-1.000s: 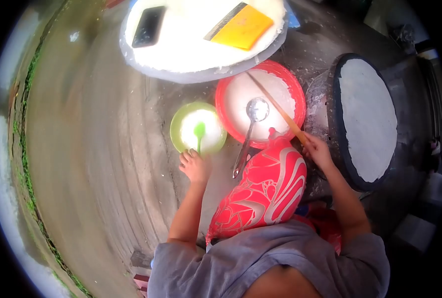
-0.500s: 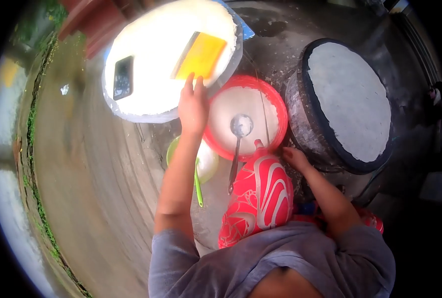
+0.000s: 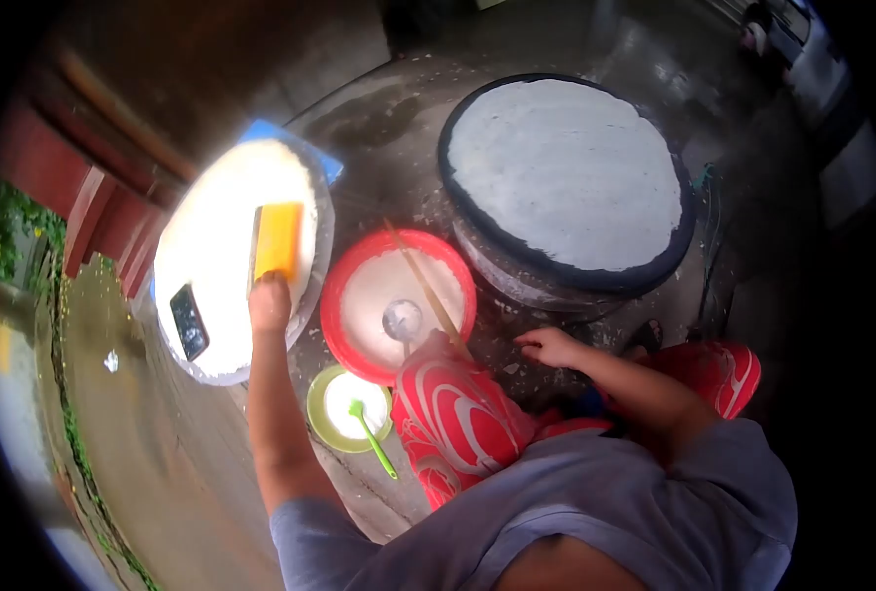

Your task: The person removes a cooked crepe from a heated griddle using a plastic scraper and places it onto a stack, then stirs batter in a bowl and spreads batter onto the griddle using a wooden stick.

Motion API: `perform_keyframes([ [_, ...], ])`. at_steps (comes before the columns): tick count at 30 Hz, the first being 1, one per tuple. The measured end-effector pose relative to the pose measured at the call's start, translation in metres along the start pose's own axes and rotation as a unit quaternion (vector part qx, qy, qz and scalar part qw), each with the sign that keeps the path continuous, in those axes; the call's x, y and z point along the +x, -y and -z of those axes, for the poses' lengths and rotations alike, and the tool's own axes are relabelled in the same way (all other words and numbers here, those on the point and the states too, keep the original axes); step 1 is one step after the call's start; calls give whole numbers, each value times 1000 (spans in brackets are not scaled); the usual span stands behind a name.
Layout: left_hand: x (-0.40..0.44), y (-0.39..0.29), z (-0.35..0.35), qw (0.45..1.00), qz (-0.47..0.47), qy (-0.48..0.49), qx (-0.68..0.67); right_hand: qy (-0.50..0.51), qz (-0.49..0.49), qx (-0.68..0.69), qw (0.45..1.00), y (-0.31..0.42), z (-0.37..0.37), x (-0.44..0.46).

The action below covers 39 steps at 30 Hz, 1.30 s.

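My left hand [image 3: 270, 300] is closed on the near edge of a flat yellow scraper [image 3: 279, 236] with a dark strip along its left side. The scraper is over a large round white surface [image 3: 226, 192]; whether it touches that surface I cannot tell. A dark phone [image 3: 189, 321] lies at the lower left of the same surface. My right hand [image 3: 548, 347] holds nothing, fingers partly stretched leftward, near the raised knee. Between the hands stands a red basin [image 3: 335, 320] of whitish batter, with a metal ladle [image 3: 402, 320] in it and a thin wooden stick [image 3: 423, 281] across it.
A large round dark-rimmed griddle [image 3: 682, 212], spread with a white layer [image 3: 566, 177], stands ahead on the right. Nearer me is a green bowl [image 3: 322, 419] of white stuff with a green-handled spatula [image 3: 374, 440]. Red steps [image 3: 93, 212] rise at far left.
My view has swung to the right. My left hand has gone from reaching at the scraper's edge to gripping it. In the picture, my right hand sits lower and slightly left.
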<state>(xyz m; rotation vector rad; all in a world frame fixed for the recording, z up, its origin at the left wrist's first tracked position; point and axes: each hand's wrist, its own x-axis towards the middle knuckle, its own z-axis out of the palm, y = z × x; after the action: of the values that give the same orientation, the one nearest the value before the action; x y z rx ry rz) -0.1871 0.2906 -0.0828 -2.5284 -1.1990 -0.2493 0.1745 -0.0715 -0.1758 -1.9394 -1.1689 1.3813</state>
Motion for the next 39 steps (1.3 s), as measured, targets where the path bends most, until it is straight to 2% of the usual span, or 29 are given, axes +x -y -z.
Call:
perform_keyframes([
  [3,14,-9,45,991,62,-114,-21,-22,26,35,999,23,13,-14],
  [4,19,-18,71,986,68,-151,-34,-95,118,-18,988,31,18,-21],
  [5,23,-30,94,984,59,-158,-51,-166,205,-74,962,42,24,-28],
  [7,26,-70,139,979,6,-180,-95,-202,217,-34,954,80,42,-45],
  [9,24,-117,166,971,-65,-173,-154,-271,270,8,924,115,55,-56],
  [11,14,-171,185,956,-145,-147,-209,-374,344,-143,849,150,77,-69],
  [14,-5,-246,209,939,-252,-96,-215,-436,386,-326,744,165,107,-78],
  [15,-11,-264,210,927,-278,-114,-226,-483,403,-386,675,166,116,-79],
  [17,-19,-287,212,910,-290,-116,-273,-325,378,-432,751,142,135,-80],
  [18,-22,-295,220,923,-247,-111,-272,-351,400,-408,742,128,144,-81],
  [19,-22,-300,231,935,-205,-107,-270,-334,356,-402,775,115,157,-85],
  [20,-23,-297,234,938,-181,-129,-268,-305,277,-301,860,105,173,-95],
  [21,-32,-290,230,941,-141,-129,-278,-358,195,-255,876,87,191,-99],
  [22,-41,-283,225,946,-110,-126,-276,-444,140,-241,851,63,213,-99],
  [24,-60,-263,210,958,-62,-117,-254,-482,-7,-299,823,38,261,-113],
  [25,-70,-253,203,965,-44,-109,-236,-529,33,-373,761,18,275,-117],
  [26,-78,-249,201,962,-22,-98,-253,-532,21,-442,722,14,284,-123],
  [31,-98,-251,194,954,19,-79,-287,-463,25,-523,715,-20,266,-128],
  [33,-103,-259,193,945,82,-51,-312,-454,135,-550,688,-25,244,-136],
  [36,-104,-268,183,954,88,-74,-275,-406,160,-515,738,-9,227,-161],
  [37,-104,-269,185,956,81,-52,-276,-380,148,-461,788,-1,231,-170],
  [39,-97,-269,183,964,73,-80,-243,-464,44,-332,820,-2,235,-178],
])
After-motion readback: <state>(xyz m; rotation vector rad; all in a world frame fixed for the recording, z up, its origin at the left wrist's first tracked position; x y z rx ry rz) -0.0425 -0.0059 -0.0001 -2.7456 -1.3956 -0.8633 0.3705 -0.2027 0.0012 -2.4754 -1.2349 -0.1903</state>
